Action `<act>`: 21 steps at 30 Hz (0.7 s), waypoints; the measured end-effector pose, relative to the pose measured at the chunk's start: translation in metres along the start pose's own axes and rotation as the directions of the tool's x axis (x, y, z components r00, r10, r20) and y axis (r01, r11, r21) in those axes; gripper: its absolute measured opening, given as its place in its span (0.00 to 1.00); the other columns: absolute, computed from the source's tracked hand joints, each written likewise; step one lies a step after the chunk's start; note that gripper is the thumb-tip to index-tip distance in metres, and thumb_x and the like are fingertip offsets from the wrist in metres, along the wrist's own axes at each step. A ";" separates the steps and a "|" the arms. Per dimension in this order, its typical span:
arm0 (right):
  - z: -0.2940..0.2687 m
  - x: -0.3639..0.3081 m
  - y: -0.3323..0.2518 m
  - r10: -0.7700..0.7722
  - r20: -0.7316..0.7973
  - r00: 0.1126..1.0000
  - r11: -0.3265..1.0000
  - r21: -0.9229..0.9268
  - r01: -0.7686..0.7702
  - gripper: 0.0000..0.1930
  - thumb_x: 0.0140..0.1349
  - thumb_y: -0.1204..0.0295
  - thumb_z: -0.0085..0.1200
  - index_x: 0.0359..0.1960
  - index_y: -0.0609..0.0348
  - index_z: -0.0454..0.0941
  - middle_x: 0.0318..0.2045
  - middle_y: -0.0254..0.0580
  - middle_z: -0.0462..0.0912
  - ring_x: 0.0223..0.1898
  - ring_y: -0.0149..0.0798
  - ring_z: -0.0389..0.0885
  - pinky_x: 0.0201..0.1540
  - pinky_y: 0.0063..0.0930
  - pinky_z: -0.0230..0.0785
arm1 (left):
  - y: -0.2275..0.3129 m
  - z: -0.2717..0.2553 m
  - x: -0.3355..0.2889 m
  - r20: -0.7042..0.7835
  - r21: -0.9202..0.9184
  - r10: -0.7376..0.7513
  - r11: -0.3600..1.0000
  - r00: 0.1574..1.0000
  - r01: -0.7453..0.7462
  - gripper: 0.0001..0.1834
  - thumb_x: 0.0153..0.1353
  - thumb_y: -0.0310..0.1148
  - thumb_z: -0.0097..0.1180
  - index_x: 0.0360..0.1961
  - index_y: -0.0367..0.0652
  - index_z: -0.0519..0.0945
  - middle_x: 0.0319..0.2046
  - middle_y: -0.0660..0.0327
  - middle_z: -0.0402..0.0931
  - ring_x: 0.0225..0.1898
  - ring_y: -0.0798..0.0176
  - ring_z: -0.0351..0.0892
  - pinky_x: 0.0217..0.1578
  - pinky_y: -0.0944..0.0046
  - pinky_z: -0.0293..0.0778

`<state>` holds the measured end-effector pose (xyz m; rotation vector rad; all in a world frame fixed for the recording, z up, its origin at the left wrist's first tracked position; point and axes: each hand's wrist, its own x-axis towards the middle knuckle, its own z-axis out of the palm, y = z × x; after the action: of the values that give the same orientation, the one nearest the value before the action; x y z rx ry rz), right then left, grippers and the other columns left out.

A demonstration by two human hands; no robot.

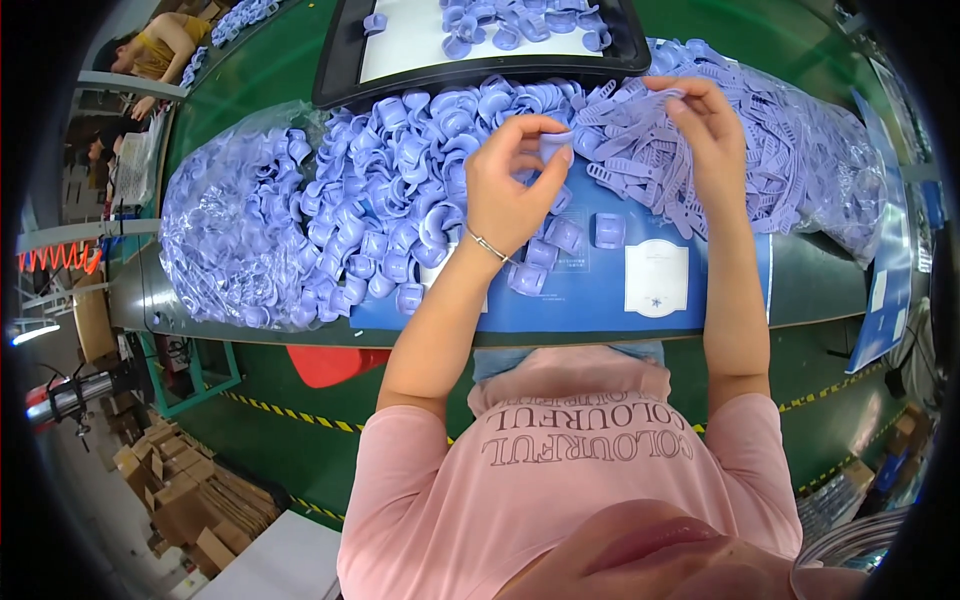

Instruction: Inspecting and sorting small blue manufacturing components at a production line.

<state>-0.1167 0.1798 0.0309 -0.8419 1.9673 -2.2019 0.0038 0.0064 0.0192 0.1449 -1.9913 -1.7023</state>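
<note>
My left hand (500, 188), with a bracelet at its wrist, pinches a curved lavender plastic piece (553, 146) between thumb and fingers. To its right, my right hand (712, 140) is closed on a lavender slotted strap (664, 94), held over the strap heap. The two held parts are apart. Left of my left hand spreads a big pile of the same curved pieces (405, 150). Under and beyond my right hand lies the heap of slotted straps (765, 160). A few loose curved pieces (609, 231) rest on the blue sheet (590, 300) below my hands.
A black-rimmed tray (335, 60) with more lavender pieces stands at the table's far side. Clear plastic bags (225, 250) of parts lie at both ends. Behind the near edge is a red stool (330, 365). Another person (160, 50) sits at the far left.
</note>
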 end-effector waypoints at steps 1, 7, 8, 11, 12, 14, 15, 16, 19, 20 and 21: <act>-0.001 0.001 0.001 -0.002 -0.001 1.000 1.000 0.000 0.002 0.07 0.62 0.73 0.51 0.41 0.62 0.74 0.41 0.43 0.81 0.40 0.33 0.78 0.46 0.24 0.67 | 0.000 0.000 0.000 0.001 0.000 0.002 1.000 1.000 -0.002 0.10 0.52 0.21 0.59 0.38 0.35 0.77 0.34 0.57 0.80 0.33 0.68 0.81 0.32 0.70 0.77; -0.010 0.000 0.010 0.363 0.037 0.931 0.834 0.433 -0.342 0.09 0.66 0.69 0.48 0.42 0.63 0.72 0.42 0.45 0.81 0.35 0.31 0.76 0.38 0.23 0.67 | -0.004 0.000 -0.001 0.022 -0.004 0.001 1.000 1.000 -0.001 0.11 0.53 0.21 0.59 0.39 0.34 0.77 0.34 0.56 0.79 0.33 0.68 0.81 0.34 0.70 0.78; -0.010 0.000 0.009 0.379 0.042 0.924 0.865 0.338 -0.370 0.10 0.67 0.68 0.48 0.42 0.62 0.72 0.39 0.43 0.81 0.32 0.29 0.76 0.35 0.21 0.67 | -0.005 0.000 0.000 0.028 0.008 0.010 1.000 1.000 -0.010 0.11 0.53 0.21 0.59 0.39 0.34 0.77 0.34 0.56 0.79 0.33 0.68 0.81 0.34 0.70 0.78; 0.000 -0.001 -0.004 0.373 0.058 0.926 0.926 0.041 -0.375 0.10 0.67 0.68 0.48 0.43 0.61 0.72 0.33 0.39 0.82 0.27 0.26 0.75 0.28 0.18 0.65 | -0.006 -0.002 -0.001 0.029 0.016 0.003 1.000 1.000 -0.004 0.11 0.53 0.21 0.59 0.39 0.34 0.77 0.34 0.56 0.79 0.33 0.68 0.81 0.35 0.70 0.78; 0.001 -0.003 -0.009 0.347 0.066 0.936 0.929 -0.165 -0.333 0.10 0.67 0.67 0.49 0.44 0.61 0.73 0.30 0.36 0.82 0.26 0.24 0.74 0.25 0.17 0.63 | -0.005 -0.001 -0.001 0.032 0.003 -0.006 1.000 0.999 0.006 0.11 0.53 0.21 0.59 0.39 0.35 0.77 0.34 0.56 0.79 0.33 0.68 0.81 0.35 0.70 0.78; 0.001 -0.005 -0.003 0.296 0.037 0.955 0.921 -0.276 -0.275 0.10 0.66 0.68 0.50 0.44 0.59 0.74 0.29 0.35 0.82 0.26 0.23 0.74 0.24 0.17 0.63 | -0.006 0.000 0.000 0.030 0.005 -0.001 1.000 1.000 0.001 0.11 0.53 0.21 0.59 0.39 0.35 0.77 0.34 0.56 0.79 0.34 0.68 0.81 0.35 0.70 0.78; 0.000 -0.006 0.000 0.238 0.017 0.971 0.898 -0.385 -0.214 0.10 0.66 0.68 0.51 0.45 0.58 0.75 0.29 0.33 0.82 0.26 0.22 0.74 0.24 0.16 0.62 | -0.007 0.000 0.000 0.026 0.007 0.007 1.000 1.000 -0.008 0.11 0.53 0.21 0.59 0.40 0.35 0.77 0.35 0.55 0.79 0.34 0.68 0.81 0.35 0.70 0.78; -0.001 -0.006 0.003 0.240 0.017 0.971 0.898 -0.383 -0.216 0.10 0.66 0.68 0.51 0.45 0.58 0.75 0.29 0.33 0.82 0.26 0.22 0.74 0.24 0.16 0.62 | -0.007 0.000 0.000 0.027 0.009 0.005 1.000 1.000 -0.005 0.11 0.53 0.21 0.59 0.40 0.35 0.77 0.35 0.55 0.79 0.34 0.68 0.81 0.35 0.70 0.78; -0.004 -0.004 0.007 0.111 -0.037 0.993 0.874 -0.472 -0.116 0.08 0.64 0.69 0.53 0.42 0.57 0.77 0.33 0.35 0.84 0.29 0.21 0.75 0.26 0.16 0.63 | -0.008 -0.001 -0.001 0.028 -0.027 -0.018 0.999 0.999 0.019 0.11 0.54 0.21 0.59 0.40 0.34 0.77 0.34 0.56 0.79 0.34 0.67 0.81 0.36 0.69 0.78; -0.003 -0.004 0.004 -0.001 -0.040 0.999 0.857 -0.516 -0.020 0.07 0.64 0.70 0.54 0.40 0.58 0.76 0.31 0.35 0.83 0.29 0.21 0.75 0.27 0.15 0.64 | -0.007 -0.001 -0.001 0.040 -0.081 -0.056 0.995 0.998 0.059 0.11 0.54 0.20 0.59 0.40 0.34 0.77 0.35 0.56 0.79 0.35 0.67 0.81 0.37 0.69 0.78; -0.003 -0.003 0.000 -0.114 -0.038 0.993 0.826 -0.559 0.073 0.06 0.64 0.70 0.54 0.38 0.58 0.76 0.30 0.34 0.82 0.29 0.21 0.74 0.29 0.14 0.64 | -0.006 -0.001 -0.001 0.054 -0.135 -0.093 0.986 0.994 0.099 0.11 0.54 0.20 0.59 0.41 0.33 0.77 0.36 0.56 0.78 0.36 0.66 0.81 0.38 0.69 0.77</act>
<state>-0.1151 0.1834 0.0296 -0.9375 2.7185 -1.7144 0.0040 0.0043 0.0132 0.1554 -1.9211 -1.9143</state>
